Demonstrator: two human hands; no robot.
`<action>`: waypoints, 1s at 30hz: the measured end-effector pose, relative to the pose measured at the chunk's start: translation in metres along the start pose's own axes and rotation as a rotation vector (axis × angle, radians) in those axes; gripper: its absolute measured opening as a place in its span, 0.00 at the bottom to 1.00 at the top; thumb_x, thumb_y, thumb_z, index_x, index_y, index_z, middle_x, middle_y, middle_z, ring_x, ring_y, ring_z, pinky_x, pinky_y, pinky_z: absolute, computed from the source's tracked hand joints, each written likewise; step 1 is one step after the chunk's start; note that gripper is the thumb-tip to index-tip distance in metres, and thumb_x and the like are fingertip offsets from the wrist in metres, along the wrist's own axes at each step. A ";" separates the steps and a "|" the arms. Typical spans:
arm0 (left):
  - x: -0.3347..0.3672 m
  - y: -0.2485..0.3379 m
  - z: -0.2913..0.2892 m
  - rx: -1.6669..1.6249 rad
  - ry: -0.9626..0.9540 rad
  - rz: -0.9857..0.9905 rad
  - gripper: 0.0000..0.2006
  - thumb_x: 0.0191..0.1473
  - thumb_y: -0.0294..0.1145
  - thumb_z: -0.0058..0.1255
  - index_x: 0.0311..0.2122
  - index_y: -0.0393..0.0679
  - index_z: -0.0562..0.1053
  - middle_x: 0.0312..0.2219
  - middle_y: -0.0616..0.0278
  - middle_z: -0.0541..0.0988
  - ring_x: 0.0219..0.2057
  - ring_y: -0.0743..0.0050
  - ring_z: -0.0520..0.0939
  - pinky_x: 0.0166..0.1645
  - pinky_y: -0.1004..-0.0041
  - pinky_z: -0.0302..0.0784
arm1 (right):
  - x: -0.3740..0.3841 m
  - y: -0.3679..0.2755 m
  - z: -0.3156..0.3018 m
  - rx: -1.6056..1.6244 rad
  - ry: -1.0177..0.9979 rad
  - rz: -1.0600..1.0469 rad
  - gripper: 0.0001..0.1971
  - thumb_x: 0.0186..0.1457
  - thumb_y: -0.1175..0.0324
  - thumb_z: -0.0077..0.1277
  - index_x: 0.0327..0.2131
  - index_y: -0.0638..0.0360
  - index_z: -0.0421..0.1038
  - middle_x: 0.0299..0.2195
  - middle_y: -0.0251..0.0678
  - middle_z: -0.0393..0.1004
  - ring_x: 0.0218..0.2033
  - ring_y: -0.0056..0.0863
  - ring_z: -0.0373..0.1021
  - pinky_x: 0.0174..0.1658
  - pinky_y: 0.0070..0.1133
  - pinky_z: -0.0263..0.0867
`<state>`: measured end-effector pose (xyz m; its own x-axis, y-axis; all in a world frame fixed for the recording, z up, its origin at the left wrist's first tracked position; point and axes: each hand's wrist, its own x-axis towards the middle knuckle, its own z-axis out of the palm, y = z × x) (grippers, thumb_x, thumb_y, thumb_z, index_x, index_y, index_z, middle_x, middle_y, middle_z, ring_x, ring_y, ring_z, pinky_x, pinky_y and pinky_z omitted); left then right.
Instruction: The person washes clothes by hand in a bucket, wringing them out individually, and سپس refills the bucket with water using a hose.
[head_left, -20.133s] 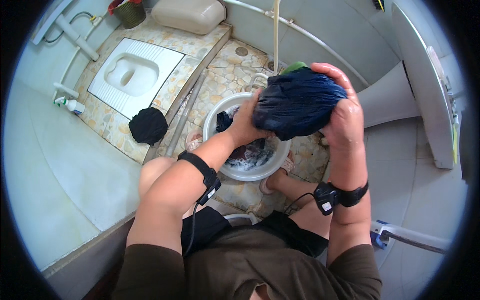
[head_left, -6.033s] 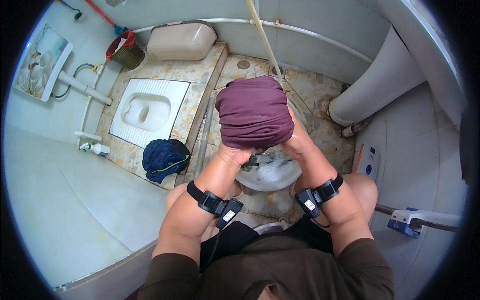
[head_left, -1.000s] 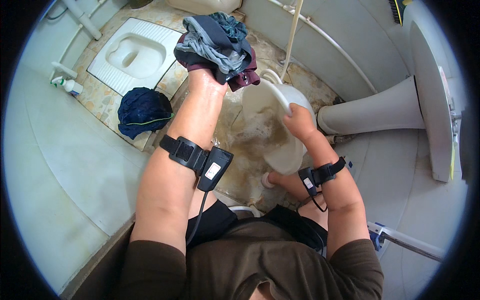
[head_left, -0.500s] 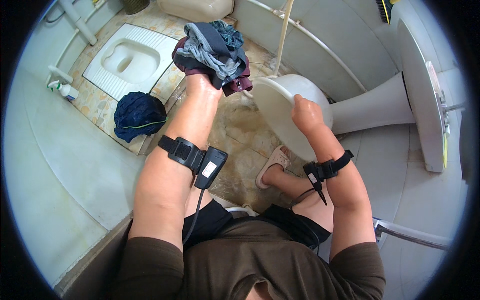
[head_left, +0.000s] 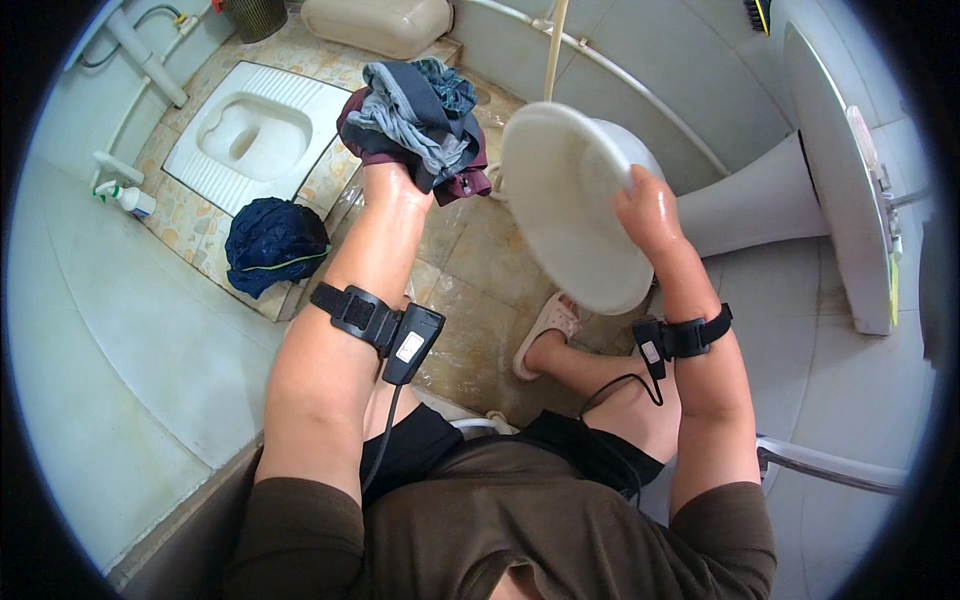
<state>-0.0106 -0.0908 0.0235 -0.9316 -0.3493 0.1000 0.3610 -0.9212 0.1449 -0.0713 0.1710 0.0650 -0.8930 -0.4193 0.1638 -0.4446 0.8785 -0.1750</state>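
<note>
Held up in front of me is a bundle of crumpled clothes (head_left: 418, 120) in grey, dark blue and maroon. My left hand (head_left: 396, 184) grips it from below, its fingers hidden by the cloth. With my right hand (head_left: 648, 208) I clasp the rim of a white basin (head_left: 565, 215), which is tipped on its side with its mouth facing left. A shallow film of water shows on the wet tiled floor (head_left: 465, 255) between the two. Each forearm wears a black strap with a small device on it.
A squat toilet (head_left: 245, 135) is set into the raised floor at left. Beside it lie a dark blue cloth bundle (head_left: 275, 245) and a white spray bottle (head_left: 128, 198). On the right stands a pedestal sink (head_left: 770, 205). A waste bin (head_left: 255, 18) and a beige tank (head_left: 380, 25) are at the back.
My right hand has raised the basin and drawn it a little to the right, tilting it more upright. Murky water has drained off the floor. The clothes in my left hand have shifted slightly nearer.
</note>
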 end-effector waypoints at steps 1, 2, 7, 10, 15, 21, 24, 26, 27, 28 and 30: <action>-0.001 -0.001 -0.001 0.002 0.012 0.005 0.16 0.49 0.42 0.35 0.36 0.40 0.66 0.32 0.57 0.70 0.32 0.63 0.72 0.38 0.66 0.68 | 0.002 0.008 0.003 0.001 -0.001 0.003 0.05 0.38 0.74 0.41 0.23 0.64 0.62 0.21 0.51 0.67 0.26 0.48 0.64 0.30 0.34 0.61; 0.001 -0.002 0.000 0.014 0.026 0.016 0.16 0.49 0.42 0.35 0.36 0.40 0.66 0.32 0.57 0.70 0.32 0.63 0.72 0.37 0.66 0.68 | 0.006 0.014 0.006 0.016 0.020 0.047 0.06 0.38 0.73 0.41 0.24 0.65 0.62 0.21 0.52 0.67 0.26 0.49 0.64 0.31 0.34 0.61; -0.005 0.000 -0.003 0.072 0.105 0.022 0.15 0.48 0.41 0.37 0.36 0.40 0.66 0.32 0.58 0.70 0.33 0.64 0.72 0.37 0.67 0.68 | -0.002 -0.002 0.018 -0.007 -0.048 -0.007 0.08 0.38 0.72 0.43 0.25 0.65 0.62 0.23 0.53 0.67 0.27 0.50 0.64 0.31 0.35 0.60; -0.006 -0.008 -0.005 0.101 0.139 -0.016 0.15 0.47 0.40 0.38 0.36 0.40 0.66 0.32 0.58 0.70 0.33 0.65 0.72 0.36 0.67 0.68 | -0.001 0.020 0.036 0.195 -0.009 0.127 0.10 0.37 0.71 0.44 0.27 0.67 0.63 0.23 0.52 0.67 0.26 0.46 0.66 0.31 0.32 0.61; -0.018 -0.030 -0.029 0.191 0.269 -0.163 0.15 0.46 0.40 0.40 0.36 0.40 0.66 0.32 0.59 0.70 0.33 0.66 0.72 0.36 0.68 0.68 | -0.027 0.067 0.129 0.816 -0.140 0.524 0.16 0.37 0.72 0.42 0.35 0.65 0.63 0.29 0.45 0.69 0.31 0.34 0.67 0.34 0.27 0.62; -0.043 -0.062 -0.080 0.490 0.583 -0.384 0.15 0.46 0.39 0.43 0.36 0.40 0.66 0.31 0.59 0.71 0.33 0.67 0.72 0.35 0.69 0.68 | -0.064 0.068 0.219 1.050 -0.220 0.663 0.19 0.39 0.68 0.43 0.38 0.67 0.62 0.33 0.45 0.68 0.34 0.34 0.65 0.38 0.26 0.59; -0.055 -0.060 -0.109 0.820 0.763 -0.423 0.14 0.43 0.34 0.45 0.36 0.37 0.65 0.31 0.57 0.70 0.33 0.67 0.72 0.34 0.68 0.68 | -0.057 0.062 0.234 1.057 -0.234 0.695 0.17 0.38 0.72 0.43 0.36 0.66 0.61 0.29 0.40 0.67 0.31 0.28 0.64 0.36 0.23 0.59; -0.061 -0.054 -0.120 0.980 0.670 -0.584 0.22 0.38 0.25 0.46 0.42 0.32 0.59 0.35 0.48 0.67 0.34 0.62 0.71 0.35 0.66 0.68 | -0.048 0.064 0.234 1.056 -0.246 0.688 0.18 0.38 0.72 0.43 0.37 0.67 0.61 0.30 0.40 0.67 0.31 0.29 0.64 0.36 0.23 0.59; -0.059 -0.057 -0.103 0.983 0.676 -0.590 0.22 0.38 0.25 0.46 0.42 0.32 0.59 0.35 0.48 0.67 0.34 0.62 0.71 0.35 0.66 0.68 | -0.044 0.065 0.230 1.045 -0.254 0.690 0.18 0.38 0.71 0.43 0.37 0.67 0.60 0.30 0.41 0.67 0.31 0.30 0.64 0.35 0.24 0.60; -0.056 -0.061 -0.085 1.158 0.769 -0.639 0.25 0.39 0.26 0.46 0.46 0.37 0.56 0.38 0.48 0.66 0.38 0.59 0.69 0.38 0.59 0.64 | -0.039 0.065 0.227 1.047 -0.260 0.697 0.18 0.38 0.71 0.43 0.37 0.67 0.60 0.30 0.41 0.67 0.31 0.30 0.64 0.35 0.24 0.60; -0.052 -0.054 -0.085 1.137 0.777 -0.712 0.33 0.39 0.32 0.48 0.52 0.47 0.49 0.47 0.50 0.58 0.48 0.57 0.59 0.44 0.50 0.54 | -0.028 0.053 0.220 0.767 -0.312 0.791 0.19 0.39 0.69 0.43 0.38 0.68 0.60 0.31 0.44 0.67 0.30 0.34 0.66 0.33 0.27 0.61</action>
<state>0.0147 -0.0377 -0.0736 -0.5804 -0.2419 -0.7776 -0.6460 -0.4446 0.6205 -0.0851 0.1792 -0.1623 -0.8725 0.0558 -0.4854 0.4193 0.5954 -0.6853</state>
